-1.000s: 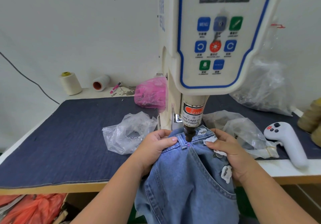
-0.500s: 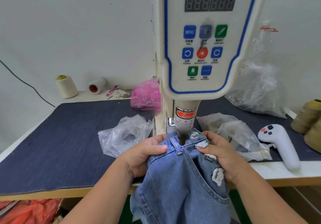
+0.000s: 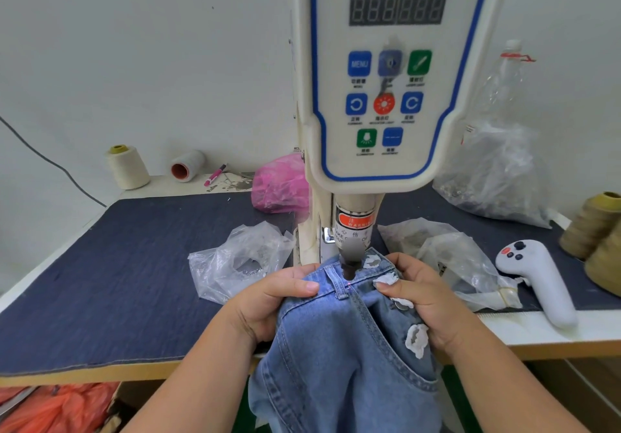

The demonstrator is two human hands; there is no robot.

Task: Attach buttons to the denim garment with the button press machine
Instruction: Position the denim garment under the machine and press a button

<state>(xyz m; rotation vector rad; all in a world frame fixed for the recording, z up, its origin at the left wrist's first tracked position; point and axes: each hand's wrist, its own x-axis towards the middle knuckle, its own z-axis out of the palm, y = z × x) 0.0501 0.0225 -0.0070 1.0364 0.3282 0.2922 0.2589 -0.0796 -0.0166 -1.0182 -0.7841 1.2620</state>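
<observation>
A light blue denim garment (image 3: 339, 348) with white frayed patches hangs over the table's front edge, its waistband under the white button press machine (image 3: 386, 96). The machine's dark punch (image 3: 347, 266) stands just above the waistband beside a belt loop, where a small red light dot shows. My left hand (image 3: 268, 301) grips the waistband left of the punch, thumb on top. My right hand (image 3: 426, 294) grips the waistband to the right. A silver button (image 3: 401, 304) sits on the denim by my right thumb.
Dark blue cloth (image 3: 117, 281) covers the table. Clear plastic bags (image 3: 242, 261) lie either side of the machine, a pink bag (image 3: 279, 185) behind. A white handheld controller (image 3: 537, 281) lies at right, thread cones (image 3: 601, 241) far right, spools (image 3: 127, 167) back left.
The punch, down on the waistband before, has lifted a little off it. Both hands keep their grip on the denim; the view has shifted downward.
</observation>
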